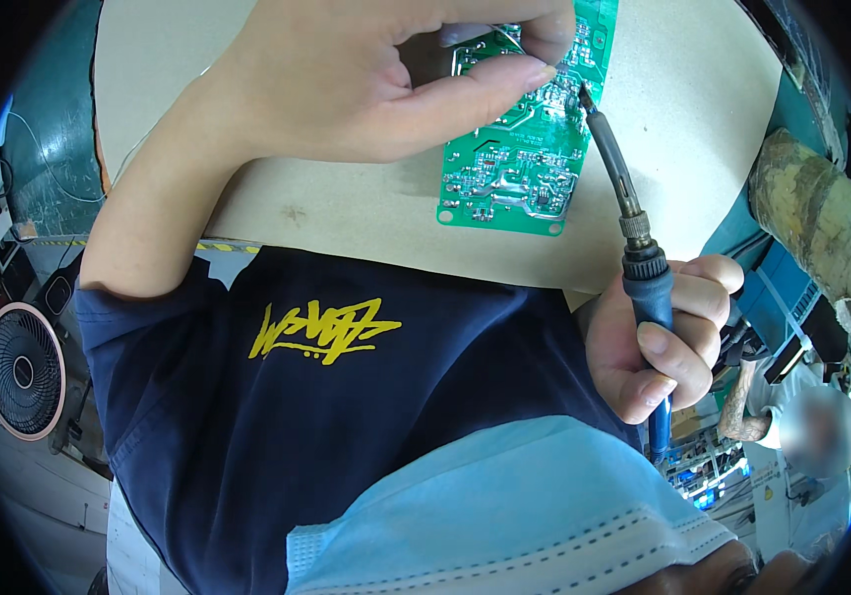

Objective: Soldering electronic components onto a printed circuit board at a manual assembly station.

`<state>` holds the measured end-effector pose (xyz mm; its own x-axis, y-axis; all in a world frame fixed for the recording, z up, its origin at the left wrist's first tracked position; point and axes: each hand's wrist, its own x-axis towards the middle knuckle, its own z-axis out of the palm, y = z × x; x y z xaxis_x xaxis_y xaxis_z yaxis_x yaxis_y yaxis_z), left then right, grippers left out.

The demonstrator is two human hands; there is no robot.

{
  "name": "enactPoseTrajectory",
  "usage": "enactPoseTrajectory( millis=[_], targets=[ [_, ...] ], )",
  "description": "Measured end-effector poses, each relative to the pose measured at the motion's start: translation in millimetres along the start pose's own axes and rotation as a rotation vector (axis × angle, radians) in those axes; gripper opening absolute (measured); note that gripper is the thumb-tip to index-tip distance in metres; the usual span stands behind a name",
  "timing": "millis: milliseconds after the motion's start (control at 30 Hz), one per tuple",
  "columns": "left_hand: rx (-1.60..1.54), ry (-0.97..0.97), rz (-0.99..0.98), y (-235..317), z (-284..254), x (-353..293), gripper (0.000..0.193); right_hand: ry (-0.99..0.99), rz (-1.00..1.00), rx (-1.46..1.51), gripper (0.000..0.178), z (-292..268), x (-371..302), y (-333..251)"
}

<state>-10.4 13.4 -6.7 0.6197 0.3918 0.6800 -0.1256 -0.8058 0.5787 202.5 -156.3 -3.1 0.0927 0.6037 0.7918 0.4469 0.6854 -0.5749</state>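
Note:
A green circuit board (515,164) with small soldered parts lies on a tan sheet, and its top end runs out of view. Over its upper left part my left hand (366,89) is closed in a pinch, thumb against fingers, on a thin solder wire (510,40). My right hand (683,332) is wrapped round the blue handle of a soldering iron (648,283). The iron slants up and to the left. Its dark tip is at the board's right side, close to my left fingertips; whether it touches a joint I cannot tell.
The tan sheet (346,208) covers the green work table (44,134). A brown-wrapped roll (807,213) lies at the right edge near a blue box (783,288). A round fan (24,372) stands at the lower left. Another person (773,416) is at the far right.

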Motion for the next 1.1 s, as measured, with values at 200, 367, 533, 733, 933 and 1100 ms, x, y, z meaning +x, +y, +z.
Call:
enactPoseTrajectory(
  millis=[200,367,533,733,933,1100],
  targets=[
    [0.036,-0.018,0.045,-2,0,-2,0.013,-0.053,0.017,0.002,0.03,0,3,-1],
    [0.037,0.016,0.11,-5,4,0,0.013,-0.022,-0.038,-0.027,0.03,3,4,-1],
    [-0.02,0.009,-0.085,3,-1,-3,0.013,-0.142,-0.119,-0.056,0.032,-2,11,-2],
    [0.0,0.044,0.042,-3,4,-4,0.012,-0.189,-0.101,-0.093,0.038,-3,14,-6],
    [-0.02,-0.01,-0.137,11,-5,-1,0.012,-0.049,-0.145,-0.122,0.039,-5,15,-5],
    [-0.064,0.334,-0.319,15,9,4,0.01,-0.037,0.009,-0.015,0.042,-6,9,2]
  ],
)
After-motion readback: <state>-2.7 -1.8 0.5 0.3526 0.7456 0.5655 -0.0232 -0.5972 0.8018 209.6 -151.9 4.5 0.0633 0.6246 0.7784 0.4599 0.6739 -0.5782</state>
